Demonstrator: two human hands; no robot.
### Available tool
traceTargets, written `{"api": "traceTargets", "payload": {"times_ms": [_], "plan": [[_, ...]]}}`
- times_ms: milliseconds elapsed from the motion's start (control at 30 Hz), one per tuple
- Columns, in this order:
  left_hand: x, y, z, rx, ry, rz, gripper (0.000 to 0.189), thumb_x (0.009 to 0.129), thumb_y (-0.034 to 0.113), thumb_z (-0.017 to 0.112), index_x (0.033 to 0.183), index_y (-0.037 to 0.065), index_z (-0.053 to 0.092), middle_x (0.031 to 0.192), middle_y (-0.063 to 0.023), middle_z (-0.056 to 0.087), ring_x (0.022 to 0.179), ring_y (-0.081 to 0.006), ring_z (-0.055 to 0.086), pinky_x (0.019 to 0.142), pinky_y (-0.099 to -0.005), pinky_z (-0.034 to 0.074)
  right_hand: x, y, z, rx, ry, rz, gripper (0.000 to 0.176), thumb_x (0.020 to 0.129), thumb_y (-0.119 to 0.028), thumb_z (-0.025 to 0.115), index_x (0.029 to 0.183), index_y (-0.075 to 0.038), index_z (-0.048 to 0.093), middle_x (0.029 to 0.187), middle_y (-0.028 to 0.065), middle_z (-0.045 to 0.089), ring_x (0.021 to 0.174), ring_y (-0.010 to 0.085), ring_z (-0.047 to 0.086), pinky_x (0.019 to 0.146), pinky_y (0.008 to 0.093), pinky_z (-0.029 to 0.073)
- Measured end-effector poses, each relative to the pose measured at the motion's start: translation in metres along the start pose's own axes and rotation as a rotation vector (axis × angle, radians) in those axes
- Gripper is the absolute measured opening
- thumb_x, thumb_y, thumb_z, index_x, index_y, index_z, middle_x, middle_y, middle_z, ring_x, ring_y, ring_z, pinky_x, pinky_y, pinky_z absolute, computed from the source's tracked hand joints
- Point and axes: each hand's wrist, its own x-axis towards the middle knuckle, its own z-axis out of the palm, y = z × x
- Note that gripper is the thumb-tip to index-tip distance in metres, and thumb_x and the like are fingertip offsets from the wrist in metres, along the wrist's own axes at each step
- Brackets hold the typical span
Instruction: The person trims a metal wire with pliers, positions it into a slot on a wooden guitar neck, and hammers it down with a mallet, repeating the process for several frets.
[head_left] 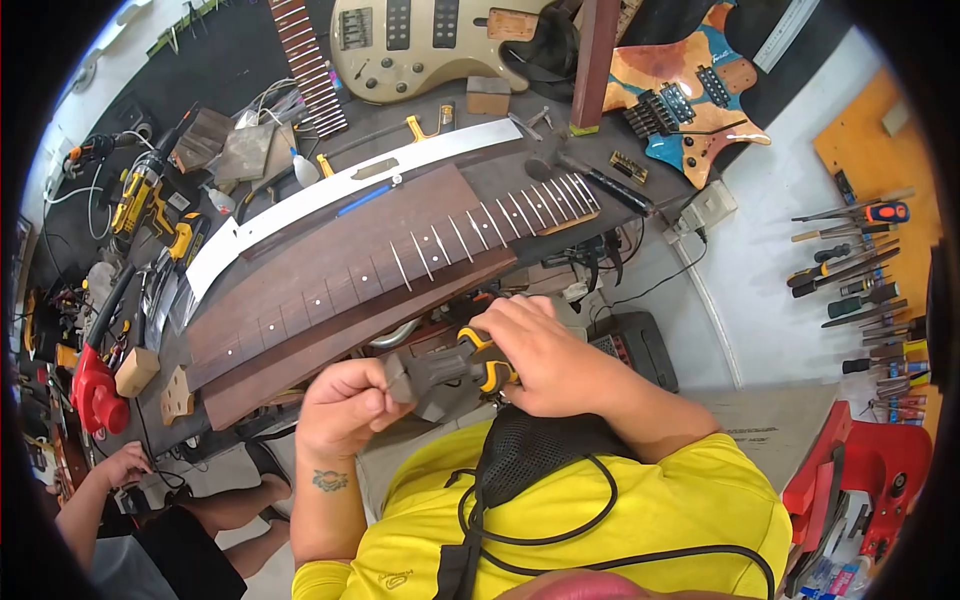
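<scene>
My right hand (pixel 535 350) is closed around the yellow and black handles of a hand tool like pliers or cutters (pixel 450 366). At the tool's jaw end, my left hand (pixel 350 398) pinches with thumb and finger beside a small grey-brown piece (pixel 400 378); whether that piece is part of the tool is unclear. Beyond my hands, a dark wooden fretboard (pixel 330 295) lies on the bench. Metal frets (pixel 437 246) stand across its right part, some ends sticking out, while its left part shows bare slots and white dots.
Behind the fretboard lie a long white template (pixel 300 203), a blue stick (pixel 364 200) and a hammer (pixel 590 180). Guitar bodies (pixel 420 50) (pixel 690 95) stand farther back. A drill (pixel 150 200) is at left. Another person's hand (pixel 125 465) shows at lower left. Tools (pixel 860 270) hang at right.
</scene>
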Motion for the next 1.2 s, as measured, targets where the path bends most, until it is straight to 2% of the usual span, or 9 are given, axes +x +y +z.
{"api": "traceTargets", "payload": {"times_ms": [200,400,467,533,600,767,1033,1100,1200], "plan": [[0.016,-0.041,0.007,-0.239,-0.192,0.051,0.025,0.099,0.027,0.078,0.091,0.003,0.076,0.058,-0.0036,0.06,0.057,-0.0216,0.055,0.076,-0.0452,0.047,-0.005,-0.004,-0.035,-0.021,-0.072,-0.069,0.066,0.068,-0.006,0.082,0.13,-0.005,0.059,0.122,0.0157,0.058,0.118,0.0398,0.053,0.103,0.0506,0.037],[0.055,-0.03,0.035,-0.16,-1.104,-0.039,0.023,0.099,0.028,0.08,0.093,0.007,0.086,0.092,-0.0096,0.075,0.09,-0.0347,0.069,0.088,-0.0479,0.046,-0.008,-0.017,-0.076,-0.386,0.101,-0.217,0.061,0.058,-0.005,0.084,0.114,-0.011,0.063,0.112,0.0109,0.055,0.112,0.0385,0.055,0.098,0.0521,0.039],[0.056,-0.028,0.045,-0.176,-1.117,0.073,0.023,0.1,0.029,0.08,0.093,0.008,0.086,0.1,-0.0093,0.07,0.093,-0.033,0.063,0.086,-0.0464,0.044,-0.003,-0.005,-0.104,-0.461,0.18,-0.16,0.053,0.06,-0.002,0.081,0.109,-0.008,0.062,0.105,0.0124,0.058,0.105,0.04,0.058,0.094,0.0495,0.044],[0.037,-0.03,0.046,-0.243,-0.605,0.194,0.024,0.099,0.025,0.082,0.104,0.002,0.085,0.094,-0.0118,0.065,0.086,-0.0261,0.056,0.077,-0.0394,0.043,-0.003,0.032,-0.132,-0.421,0.309,0.164,0.04,0.072,-0.003,0.08,0.108,-0.003,0.064,0.101,0.0189,0.067,0.1,0.0454,0.066,0.085,0.0493,0.054],[0.031,-0.036,0.035,-0.263,-0.532,0.141,0.024,0.101,0.026,0.08,0.104,0.003,0.084,0.097,-0.0091,0.062,0.083,-0.0222,0.053,0.077,-0.038,0.042,0.003,0.078,-0.157,-0.488,0.429,0.492,0.037,0.088,-0.02,0.078,0.117,-0.001,0.066,0.106,0.0244,0.073,0.104,0.0477,0.069,0.087,0.0506,0.056],[0.022,-0.05,0.032,-0.349,-0.169,0.126,0.016,0.105,0.023,0.075,0.111,0.008,0.073,0.094,-0.0054,0.061,0.084,-0.0213,0.055,0.076,-0.0378,0.041,0.018,0.163,-0.18,-0.756,0.244,0.85,0.059,0.093,-0.05,0.08,0.123,0.0,0.071,0.113,0.025,0.078,0.111,0.0436,0.074,0.094,0.0518,0.058],[0.019,-0.06,0.025,-0.322,0.146,0.08,0.014,0.109,0.02,0.07,0.116,0.009,0.07,0.098,-0.0051,0.071,0.088,-0.0188,0.062,0.08,-0.0362,0.046,0.018,0.165,-0.165,-1.043,0.468,0.632,0.058,0.089,-0.043,0.088,0.129,-0.004,0.073,0.129,0.0188,0.072,0.119,0.0362,0.069,0.103,0.046,0.055],[0.025,-0.061,0.024,-0.301,0.221,0.073,0.01,0.108,0.014,0.069,0.114,0.006,0.07,0.102,-0.0062,0.073,0.09,-0.0168,0.066,0.082,-0.0359,0.052,0.024,0.127,-0.144,-0.492,0.591,0.368,0.045,0.091,-0.032,0.085,0.122,-0.003,0.073,0.121,0.0159,0.074,0.113,0.0329,0.071,0.1,0.0433,0.055],[0.039,-0.056,0.028,-0.24,0.224,0.053,0.011,0.107,0.012,0.072,0.114,0.004,0.071,0.103,-0.0062,0.074,0.093,-0.016,0.069,0.084,-0.0354,0.055,0.036,0.008,-0.083,-0.106,0.173,-0.014,0.05,0.08,-0.023,0.09,0.121,-0.002,0.071,0.11,0.0137,0.073,0.107,0.03,0.072,0.095,0.0411,0.057]]}}
